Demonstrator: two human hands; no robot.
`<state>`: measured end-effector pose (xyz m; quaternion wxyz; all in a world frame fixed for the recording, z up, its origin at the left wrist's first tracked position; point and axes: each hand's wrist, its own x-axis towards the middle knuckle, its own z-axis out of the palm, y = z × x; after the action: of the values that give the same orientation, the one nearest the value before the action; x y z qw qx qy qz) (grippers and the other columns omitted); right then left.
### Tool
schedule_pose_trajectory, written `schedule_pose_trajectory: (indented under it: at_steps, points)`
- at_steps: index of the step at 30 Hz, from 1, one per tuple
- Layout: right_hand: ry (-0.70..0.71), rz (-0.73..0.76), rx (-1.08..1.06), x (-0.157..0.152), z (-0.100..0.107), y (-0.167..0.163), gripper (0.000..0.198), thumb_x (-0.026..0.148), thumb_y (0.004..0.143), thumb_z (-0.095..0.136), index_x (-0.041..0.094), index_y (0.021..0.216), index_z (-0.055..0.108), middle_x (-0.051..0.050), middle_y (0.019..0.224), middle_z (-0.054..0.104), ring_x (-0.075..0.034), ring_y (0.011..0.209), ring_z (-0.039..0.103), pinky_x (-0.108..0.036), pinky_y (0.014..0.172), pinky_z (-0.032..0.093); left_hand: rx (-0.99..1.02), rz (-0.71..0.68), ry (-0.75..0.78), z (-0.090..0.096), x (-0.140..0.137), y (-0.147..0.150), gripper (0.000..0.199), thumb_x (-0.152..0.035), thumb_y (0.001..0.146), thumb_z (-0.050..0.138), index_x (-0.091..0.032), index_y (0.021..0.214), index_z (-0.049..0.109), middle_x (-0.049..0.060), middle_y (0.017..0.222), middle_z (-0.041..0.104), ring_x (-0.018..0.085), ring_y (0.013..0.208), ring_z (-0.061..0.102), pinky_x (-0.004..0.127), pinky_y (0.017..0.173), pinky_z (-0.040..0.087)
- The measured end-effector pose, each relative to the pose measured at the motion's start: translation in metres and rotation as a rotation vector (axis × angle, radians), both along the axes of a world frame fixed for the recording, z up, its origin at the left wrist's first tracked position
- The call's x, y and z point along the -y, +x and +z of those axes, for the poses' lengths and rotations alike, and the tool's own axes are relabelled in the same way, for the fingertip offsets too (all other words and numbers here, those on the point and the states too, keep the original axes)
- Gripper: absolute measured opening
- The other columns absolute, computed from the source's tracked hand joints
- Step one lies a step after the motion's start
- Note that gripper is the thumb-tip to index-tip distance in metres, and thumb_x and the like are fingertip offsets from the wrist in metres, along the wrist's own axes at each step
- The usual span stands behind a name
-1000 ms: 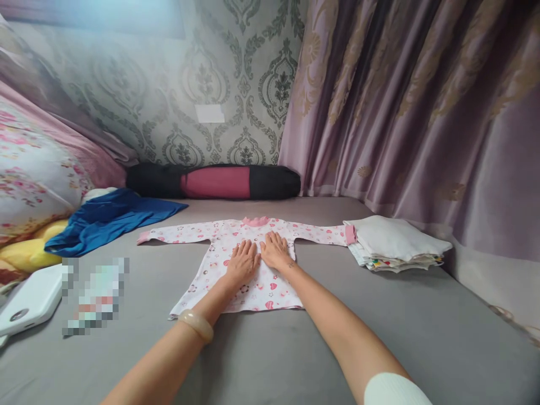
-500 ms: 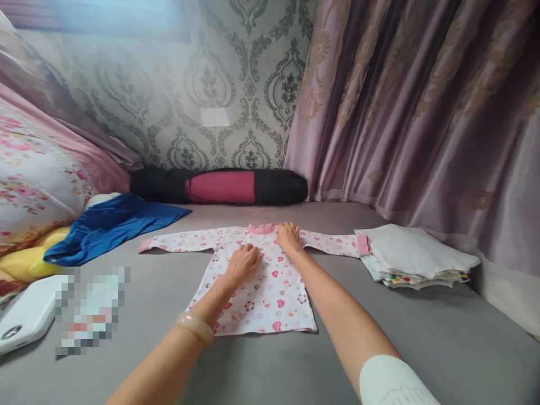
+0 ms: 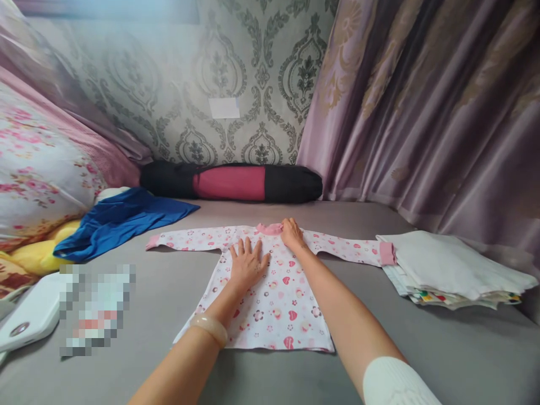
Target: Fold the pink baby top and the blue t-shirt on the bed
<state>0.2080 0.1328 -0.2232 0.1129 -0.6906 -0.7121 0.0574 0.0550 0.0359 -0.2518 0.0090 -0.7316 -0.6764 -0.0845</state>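
A small white long-sleeved shirt [image 3: 276,304] with pink hearts and flowers lies spread flat, collar away from me and sleeves stretched out to both sides. My left hand [image 3: 248,264] rests on its chest, fingers spread wide and palm down. At the right end of the pink collar [image 3: 270,229], my right hand [image 3: 292,233] has its fingers curled closed on the shirt's edge near the shoulder. The fingertips there are partly hidden. The right cuff [image 3: 387,253] touches a stack of folded white cloths [image 3: 455,261].
A grey sheet [image 3: 447,354] lies under everything. At the back sits a black and red rolled bag [image 3: 230,183] against the wall. A blue cloth [image 3: 122,222], a yellow plush item [image 3: 46,250], a white device [image 3: 31,315] and a blurred-out item [image 3: 99,309] are on the left.
My left hand's fingers have spread out flat on the chest. My right hand has curled at the collar's edge. The view has shifted slightly left and closer.
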Motion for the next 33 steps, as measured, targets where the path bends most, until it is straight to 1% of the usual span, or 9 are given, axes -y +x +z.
schedule_pose_trajectory:
  at_steps: [5, 10, 12, 14, 16, 18, 23, 26, 33]
  points:
    - [0.029, -0.109, -0.028, 0.002, 0.0, -0.007, 0.04, 0.003, 0.089, 0.031, 0.015, 0.119, 0.055, -0.015, 0.126, 0.054, -0.023, 0.113, 0.056, -0.032, 0.09, 0.043, 0.005, 0.007, -0.026, 0.001, -0.001, 0.001, 0.065, -0.059, 0.093, 0.024, -0.023, 0.146, 0.035, 0.018, 0.154, 0.029, 0.042, 0.142, 0.02, 0.063, 0.109, 0.015]
    - [-0.03, -0.068, -0.01, 0.002, 0.016, -0.018, 0.038, 0.005, 0.087, 0.038, 0.013, 0.12, 0.056, -0.017, 0.125, 0.054, -0.025, 0.111, 0.058, -0.032, 0.088, 0.044, 0.065, -0.003, 0.032, 0.002, 0.0, 0.0, 0.066, -0.058, 0.093, 0.026, -0.016, 0.142, 0.041, 0.02, 0.151, 0.033, 0.039, 0.14, 0.025, 0.061, 0.111, 0.016]
    - [-0.005, -0.006, 0.003, 0.003, 0.021, -0.03, 0.04, 0.004, 0.088, 0.035, 0.015, 0.121, 0.055, -0.016, 0.127, 0.053, -0.024, 0.11, 0.058, -0.032, 0.087, 0.044, 0.094, 0.037, 0.064, 0.002, 0.001, -0.001, 0.066, -0.055, 0.094, 0.024, -0.011, 0.139, 0.042, 0.022, 0.15, 0.034, 0.036, 0.14, 0.027, 0.057, 0.112, 0.018]
    - [0.014, 0.107, 0.01, 0.005, 0.022, -0.044, 0.044, 0.003, 0.088, 0.031, 0.019, 0.121, 0.055, -0.013, 0.13, 0.052, -0.022, 0.109, 0.058, -0.031, 0.087, 0.043, 0.104, 0.107, 0.099, 0.002, 0.001, -0.001, 0.065, -0.051, 0.095, 0.023, -0.007, 0.139, 0.042, 0.024, 0.15, 0.035, 0.034, 0.141, 0.027, 0.054, 0.113, 0.018]
    - [0.009, 0.214, 0.017, 0.006, 0.019, -0.057, 0.046, 0.002, 0.089, 0.029, 0.021, 0.122, 0.055, -0.01, 0.132, 0.052, -0.02, 0.11, 0.058, -0.03, 0.087, 0.043, 0.097, 0.158, 0.111, 0.001, 0.0, -0.002, 0.065, -0.049, 0.095, 0.023, -0.004, 0.139, 0.041, 0.025, 0.149, 0.035, 0.035, 0.141, 0.026, 0.054, 0.114, 0.016]
    - [-0.012, 0.259, 0.031, 0.005, 0.016, -0.066, 0.046, 0.002, 0.089, 0.03, 0.022, 0.122, 0.055, -0.009, 0.131, 0.053, -0.02, 0.111, 0.057, -0.029, 0.088, 0.042, 0.092, 0.171, 0.093, 0.001, 0.0, -0.002, 0.067, -0.05, 0.094, 0.024, -0.003, 0.139, 0.041, 0.027, 0.149, 0.034, 0.037, 0.141, 0.025, 0.056, 0.114, 0.014]
    - [-0.046, 0.241, 0.06, 0.001, 0.012, -0.073, 0.04, 0.004, 0.09, 0.031, 0.018, 0.118, 0.057, -0.013, 0.127, 0.053, -0.022, 0.106, 0.06, -0.032, 0.087, 0.042, 0.106, 0.182, 0.063, 0.0, -0.001, 0.0, 0.07, -0.053, 0.093, 0.024, -0.005, 0.142, 0.039, 0.025, 0.151, 0.03, 0.041, 0.142, 0.02, 0.063, 0.112, 0.008]
    - [-0.018, 0.198, 0.044, 0.0, 0.01, -0.075, 0.041, 0.004, 0.09, 0.029, 0.016, 0.118, 0.056, -0.015, 0.126, 0.052, -0.023, 0.103, 0.061, -0.033, 0.085, 0.043, 0.108, 0.191, 0.047, 0.0, -0.001, 0.0, 0.07, -0.053, 0.093, 0.025, -0.006, 0.143, 0.038, 0.024, 0.152, 0.029, 0.042, 0.142, 0.018, 0.064, 0.112, 0.007]
    - [0.078, 0.099, -0.032, -0.001, -0.007, -0.081, 0.043, 0.005, 0.091, 0.024, 0.016, 0.119, 0.055, -0.015, 0.125, 0.052, -0.022, 0.104, 0.058, -0.032, 0.086, 0.044, 0.076, 0.188, 0.035, 0.002, -0.001, -0.001, 0.068, -0.049, 0.093, 0.027, -0.006, 0.144, 0.038, 0.025, 0.151, 0.031, 0.043, 0.141, 0.023, 0.064, 0.11, 0.012]
